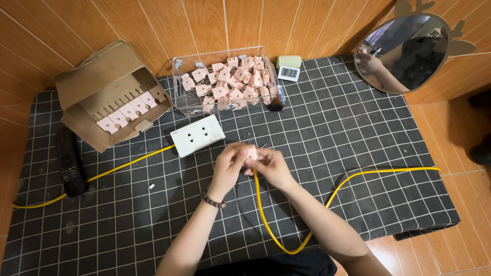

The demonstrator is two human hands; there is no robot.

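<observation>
Checked mat [358,128]: clear box [179,76] of pink plugs [230,82], both hands, left hand [227,166] and right hand [271,166], gripping 1 pink plug [251,153].

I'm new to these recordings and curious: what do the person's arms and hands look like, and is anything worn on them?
Both forearms are bare, with no sleeves showing and no gloves. The left hand has a dark beaded bracelet around its wrist. The right hand shows no bracelet or watch. Rings cannot be told at this size.
</observation>
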